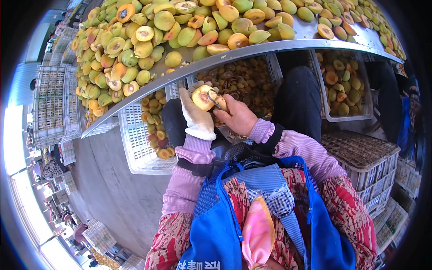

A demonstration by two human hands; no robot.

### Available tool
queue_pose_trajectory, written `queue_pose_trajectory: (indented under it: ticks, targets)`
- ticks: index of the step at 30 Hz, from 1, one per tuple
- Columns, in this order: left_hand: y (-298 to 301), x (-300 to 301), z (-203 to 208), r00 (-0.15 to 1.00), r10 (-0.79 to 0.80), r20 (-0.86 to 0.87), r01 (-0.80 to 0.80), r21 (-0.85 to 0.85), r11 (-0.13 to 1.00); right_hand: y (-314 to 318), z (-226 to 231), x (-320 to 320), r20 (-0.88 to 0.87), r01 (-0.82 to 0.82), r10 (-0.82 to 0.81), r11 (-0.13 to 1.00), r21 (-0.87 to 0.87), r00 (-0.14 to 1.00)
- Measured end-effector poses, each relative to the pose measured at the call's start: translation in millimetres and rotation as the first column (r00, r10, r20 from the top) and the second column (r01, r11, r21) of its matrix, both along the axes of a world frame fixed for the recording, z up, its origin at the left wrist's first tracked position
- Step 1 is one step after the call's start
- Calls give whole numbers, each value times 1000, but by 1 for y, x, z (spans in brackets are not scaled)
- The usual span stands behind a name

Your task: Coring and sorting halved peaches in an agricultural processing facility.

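My left hand [198, 119], in a pale glove, cups a cut peach half [201, 99] with its yellow-brown cut face turned up. Bare, my right hand [240, 116] is closed around the short light handle of a small pitting knife [221, 104]. The knife's thin curved metal blade rests at the centre of the peach half. Both hands are held over my lap, just below the table's metal edge. Under them a crate [275, 67] holds brownish peach pieces and scraps; my hands hide part of it.
Heaped peach halves [164, 21] cover the metal table [306, 32] ahead. A white crate [130, 135] with peach halves stands at left, another crate [344, 119] at right. A dirty upturned crate [360, 150] is beside my right arm. Stacked crates [54, 101] rise at far left.
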State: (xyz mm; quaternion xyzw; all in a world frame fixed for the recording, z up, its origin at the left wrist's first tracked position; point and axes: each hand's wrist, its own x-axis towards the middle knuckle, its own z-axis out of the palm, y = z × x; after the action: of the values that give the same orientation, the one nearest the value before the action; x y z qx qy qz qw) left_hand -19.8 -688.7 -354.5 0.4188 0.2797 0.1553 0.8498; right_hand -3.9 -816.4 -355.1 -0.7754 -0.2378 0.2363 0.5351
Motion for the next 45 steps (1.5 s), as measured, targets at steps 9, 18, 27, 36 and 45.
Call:
queue_pose_trajectory:
  ticks: [9,18,27,36,45]
  targets:
    - [-7,-1,7,998,55,-38,-49,145,988,3,10,1,107,-75,93,983,-166,990]
    - [4,-2,7,986,-128,-112,138,91,986,-4,-4,9,-6,-263,265,952,-157,964]
    - [-15,-12,7,997,49,-56,-43,101,994,-2,-29,13,-333,-250,318,940,231,888]
    - [5,3,9,913,-344,-219,356,14,934,-12,-51,21,39,-439,437,891,118,899]
    - [4,-1,16,873,-453,-179,470,63,880,-28,13,33,-816,-425,410,876,228,407]
